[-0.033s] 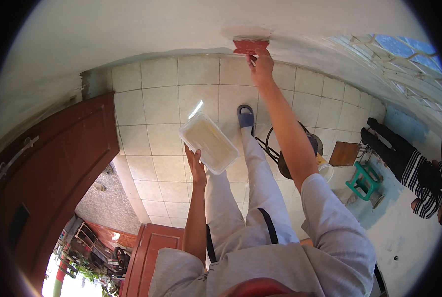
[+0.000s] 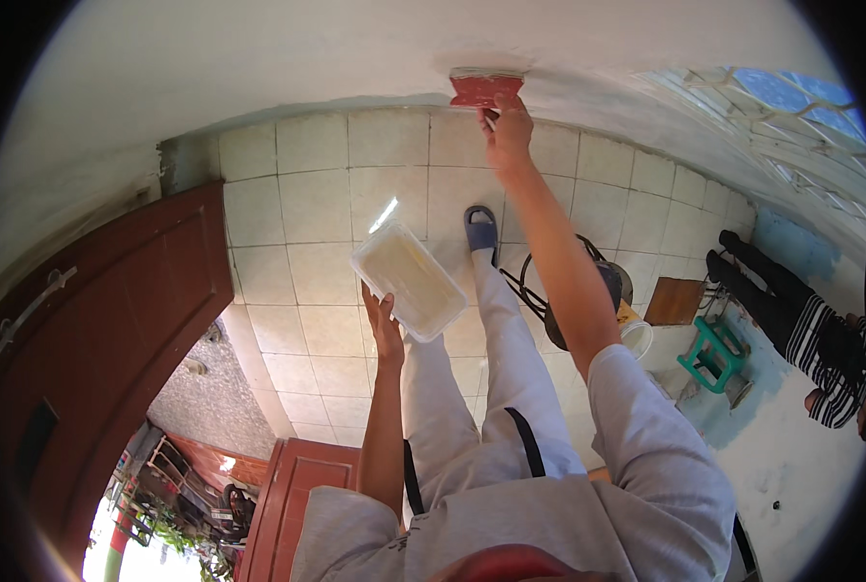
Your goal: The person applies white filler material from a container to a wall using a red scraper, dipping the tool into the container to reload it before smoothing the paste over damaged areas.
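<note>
My right hand [image 2: 509, 136], fingers closed, grips a wide red putty knife [image 2: 486, 90] at the far middle. The knife's edge lies against the pale wall [image 2: 336, 48], just above where wall and floor meet. Below and to the left, my left hand [image 2: 384, 328] holds a clear rectangular plastic container [image 2: 409, 281] by its near left side. Its thumb shows along the rim, and the other fingers are partly hidden beneath. Something pale shows through the container, but I cannot make out what it is.
Red-brown door panels [image 2: 113, 320] stand at the left. Right of my legs are a dark round object with a hose [image 2: 559, 325], a pale bucket [image 2: 637, 337] and a green stool [image 2: 714, 354]. Another person in a striped top [image 2: 821, 354] is at the far right, near a window grille [image 2: 772, 126].
My right hand and the putty knife have shifted slightly left along the wall. My left hand and the container look unmoved.
</note>
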`<state>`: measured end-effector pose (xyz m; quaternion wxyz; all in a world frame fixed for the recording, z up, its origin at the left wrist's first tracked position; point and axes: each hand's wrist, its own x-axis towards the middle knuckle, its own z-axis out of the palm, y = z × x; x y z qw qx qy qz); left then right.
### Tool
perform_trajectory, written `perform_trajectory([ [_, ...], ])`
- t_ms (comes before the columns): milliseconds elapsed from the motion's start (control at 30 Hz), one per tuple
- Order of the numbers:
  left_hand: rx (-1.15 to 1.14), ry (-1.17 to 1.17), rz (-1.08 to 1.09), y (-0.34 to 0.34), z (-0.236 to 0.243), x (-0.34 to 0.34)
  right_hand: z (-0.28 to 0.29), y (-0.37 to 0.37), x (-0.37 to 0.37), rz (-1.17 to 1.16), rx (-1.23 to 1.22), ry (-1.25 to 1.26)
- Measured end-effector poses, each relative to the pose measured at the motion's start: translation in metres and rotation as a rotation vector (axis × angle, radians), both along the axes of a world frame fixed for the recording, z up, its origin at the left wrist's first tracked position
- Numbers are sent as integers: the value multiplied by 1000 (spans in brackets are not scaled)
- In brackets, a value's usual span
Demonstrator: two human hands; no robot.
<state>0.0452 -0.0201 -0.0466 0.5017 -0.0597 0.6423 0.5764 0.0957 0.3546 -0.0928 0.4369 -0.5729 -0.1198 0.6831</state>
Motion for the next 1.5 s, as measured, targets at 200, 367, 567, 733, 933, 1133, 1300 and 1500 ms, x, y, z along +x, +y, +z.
perform_trajectory([
  [200, -7, 28, -41, 4, 7, -7, 91, -37, -9, 15, 166, 119],
  [367, -8, 10, 82, 5, 8, -3, 20, -42, 26, 25, 75, 41],
  [567, 50, 7, 85, 5, -2, 16, -78, 18, 43, -71, -50, -176],
  [733, -32, 20, 105, 1, 13, 21, -13, -1, -57, -95, 265, -230],
  [933, -30, 11, 18, -10, 11, 13, 49, -64, -96, 82, 519, -426],
  [1133, -16, 23, 53, -10, 17, -2, -28, -75, -17, 57, 374, -346],
  [1300, 32, 44, 9, -18, 11, -6, -52, -9, 31, -133, 292, -491],
  [1500, -9, 30, -12, -25, 14, -9, 44, 14, -56, -94, 327, -491],
])
